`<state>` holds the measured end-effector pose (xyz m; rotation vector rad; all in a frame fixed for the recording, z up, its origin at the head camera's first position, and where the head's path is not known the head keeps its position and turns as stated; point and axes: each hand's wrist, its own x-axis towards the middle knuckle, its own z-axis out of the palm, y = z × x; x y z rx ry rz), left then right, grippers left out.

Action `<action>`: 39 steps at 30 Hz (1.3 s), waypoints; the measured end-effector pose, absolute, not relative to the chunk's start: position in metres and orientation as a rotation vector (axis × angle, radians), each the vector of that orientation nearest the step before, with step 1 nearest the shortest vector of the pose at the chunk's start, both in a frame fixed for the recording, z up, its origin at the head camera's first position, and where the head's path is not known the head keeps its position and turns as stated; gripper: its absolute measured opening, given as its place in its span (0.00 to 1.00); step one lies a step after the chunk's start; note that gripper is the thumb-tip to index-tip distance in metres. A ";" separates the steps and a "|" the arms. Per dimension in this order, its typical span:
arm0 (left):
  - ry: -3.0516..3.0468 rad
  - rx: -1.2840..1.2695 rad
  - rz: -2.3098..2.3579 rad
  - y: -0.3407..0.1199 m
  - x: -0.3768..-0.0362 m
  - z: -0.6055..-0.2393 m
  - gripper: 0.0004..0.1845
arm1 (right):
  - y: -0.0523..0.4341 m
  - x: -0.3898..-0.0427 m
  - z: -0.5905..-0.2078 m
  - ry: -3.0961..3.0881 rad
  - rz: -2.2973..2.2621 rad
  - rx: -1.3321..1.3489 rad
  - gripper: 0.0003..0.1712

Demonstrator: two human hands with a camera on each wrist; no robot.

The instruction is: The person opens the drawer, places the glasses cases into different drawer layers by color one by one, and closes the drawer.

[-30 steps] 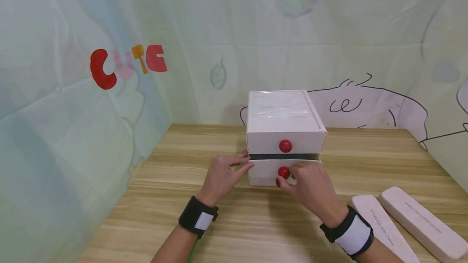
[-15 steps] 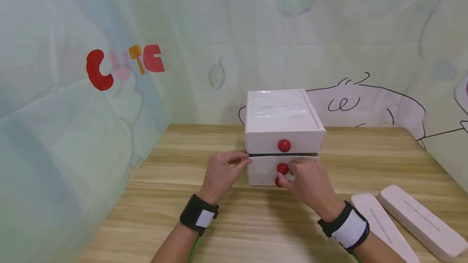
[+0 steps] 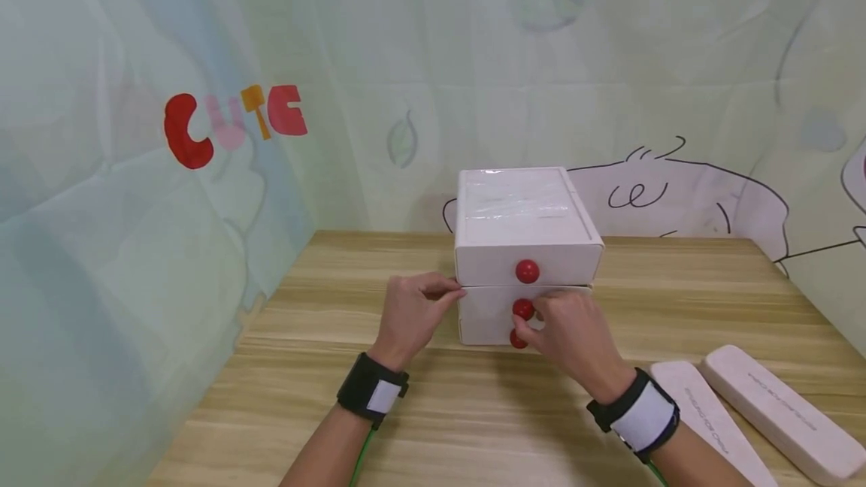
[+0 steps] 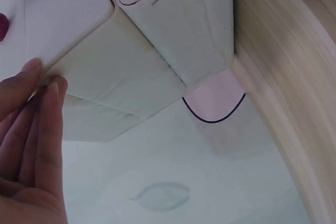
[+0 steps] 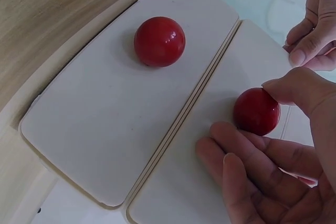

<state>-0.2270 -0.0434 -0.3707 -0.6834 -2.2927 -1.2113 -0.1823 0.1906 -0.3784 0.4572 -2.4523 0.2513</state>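
Now the white drawer cabinet (image 3: 490, 265) stands on the wooden table (image 3: 379, 261), long axis running back toward the printed backdrop (image 3: 365, 36), its face and three red knobs (image 3: 528, 271) pointing at the person, and the right hand (image 3: 578, 337) pinches the middle knob (image 5: 257, 111) between thumb and fingers! Over at the seam, the left hand (image 3: 409, 318) nips the cabinet's left front corner between thumb and fingertips, while off to the right lie two white oblong cases (image 3: 778, 412), far ends slanting leftward, and each of the two wrists wears one black strap (image 3: 358, 385).
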 end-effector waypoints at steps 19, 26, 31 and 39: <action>-2.303 -0.595 -1.312 -0.040 -0.225 -0.376 0.06 | 0.190 -0.183 -0.379 -2.473 0.309 0.416 0.17; -2.538 -0.526 -1.333 -0.038 -0.227 -0.388 0.12 | 0.188 -0.175 -0.383 -2.576 0.315 0.290 0.24; -2.611 -0.523 -1.300 -0.039 -0.229 -0.392 0.10 | 0.186 -0.178 -0.391 -2.720 0.311 0.241 0.23; -2.622 -0.588 -1.225 -0.037 -0.232 -0.397 0.10 | 0.178 -0.184 -0.401 -2.810 0.322 0.268 0.21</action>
